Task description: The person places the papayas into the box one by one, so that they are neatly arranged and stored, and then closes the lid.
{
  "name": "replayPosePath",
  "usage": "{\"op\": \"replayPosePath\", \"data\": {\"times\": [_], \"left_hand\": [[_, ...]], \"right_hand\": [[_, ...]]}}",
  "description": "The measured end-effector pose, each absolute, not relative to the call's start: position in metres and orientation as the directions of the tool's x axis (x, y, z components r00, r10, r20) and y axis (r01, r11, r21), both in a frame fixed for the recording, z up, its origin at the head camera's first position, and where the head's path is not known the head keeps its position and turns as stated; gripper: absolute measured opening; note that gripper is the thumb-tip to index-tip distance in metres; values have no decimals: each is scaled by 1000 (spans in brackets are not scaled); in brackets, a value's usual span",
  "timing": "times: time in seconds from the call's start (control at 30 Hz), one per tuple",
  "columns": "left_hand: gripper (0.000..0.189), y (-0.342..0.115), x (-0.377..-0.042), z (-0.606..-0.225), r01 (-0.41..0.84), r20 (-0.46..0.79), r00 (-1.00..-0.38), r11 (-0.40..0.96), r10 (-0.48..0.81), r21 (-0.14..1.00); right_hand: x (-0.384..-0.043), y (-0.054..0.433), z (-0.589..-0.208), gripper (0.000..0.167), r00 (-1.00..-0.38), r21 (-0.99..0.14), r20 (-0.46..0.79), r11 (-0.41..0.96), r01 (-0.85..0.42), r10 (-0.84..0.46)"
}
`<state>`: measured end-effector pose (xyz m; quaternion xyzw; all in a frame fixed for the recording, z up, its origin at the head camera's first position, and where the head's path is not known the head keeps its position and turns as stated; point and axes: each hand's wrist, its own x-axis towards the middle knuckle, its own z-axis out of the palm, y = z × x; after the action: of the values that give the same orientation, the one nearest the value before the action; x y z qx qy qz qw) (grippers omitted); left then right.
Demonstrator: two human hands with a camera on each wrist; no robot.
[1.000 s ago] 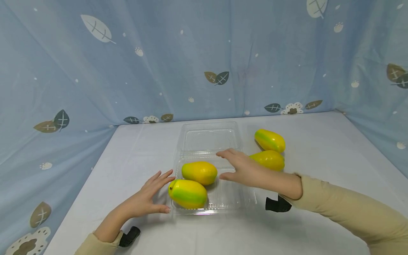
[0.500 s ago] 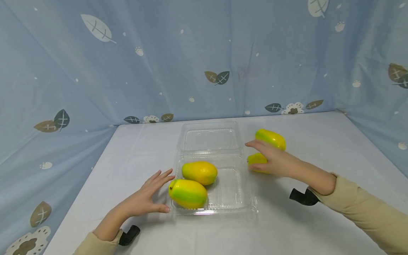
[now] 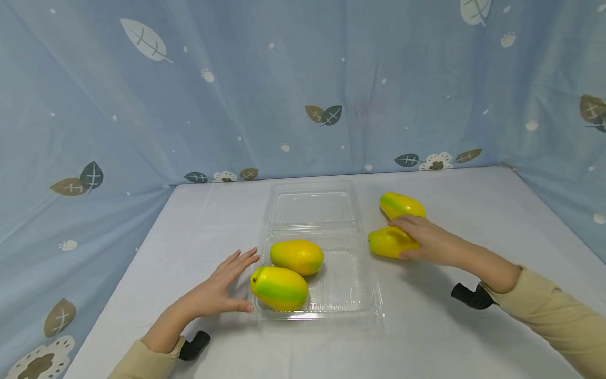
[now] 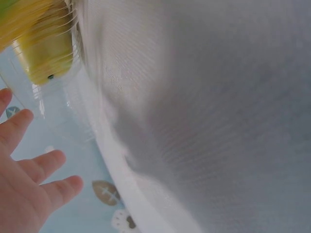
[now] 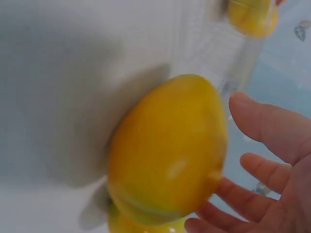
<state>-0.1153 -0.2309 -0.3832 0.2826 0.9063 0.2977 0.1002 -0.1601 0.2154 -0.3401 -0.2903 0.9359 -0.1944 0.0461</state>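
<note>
My right hand (image 3: 428, 242) reaches over the nearer of two yellow-green papayas (image 3: 385, 243) on the table, right of a clear plastic clamshell box (image 3: 347, 281). In the right wrist view, the fingers are spread at the side of this papaya (image 5: 167, 155), and the thumb stands apart from it. Inside the box's base lie two more papayas, one behind (image 3: 296, 257) and one in front (image 3: 279, 288). My left hand (image 3: 210, 297) is at the box's left edge, fingers extended and thumb spread, holding nothing. The left wrist view shows the same spread fingers below the box.
Behind the near right papaya lies another papaya (image 3: 402, 205), partly covered by my right hand. The box's lid (image 3: 314, 208) lies folded back toward the rear. A white cloth (image 3: 213, 221) covers the table, and a blue leaf-patterned curtain (image 3: 260, 95) surrounds it.
My right hand has moved rightward from above the box to the near right papaya. My left hand and the papayas in the box have stayed in place.
</note>
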Motion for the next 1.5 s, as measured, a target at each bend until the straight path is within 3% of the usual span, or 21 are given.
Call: {"op": "replayPosePath", "data": {"times": [0.43,1.0,1.5], "left_hand": [[91,-232,-119,-384,466,-14,-816,671,578,577],[90,-232,-120,-384,483,4,-808,657,590,579],[90,-231,-120,-384,484,5,-805,653,593,583]], "right_hand": [[-165,223,-364,54,-796,-270,148,751,-603,-586],[-167,229,-379,65,-846,-271,172,801,-534,-505],[-154,229,-352,63,-850,-351,175,775,-526,-497]]}}
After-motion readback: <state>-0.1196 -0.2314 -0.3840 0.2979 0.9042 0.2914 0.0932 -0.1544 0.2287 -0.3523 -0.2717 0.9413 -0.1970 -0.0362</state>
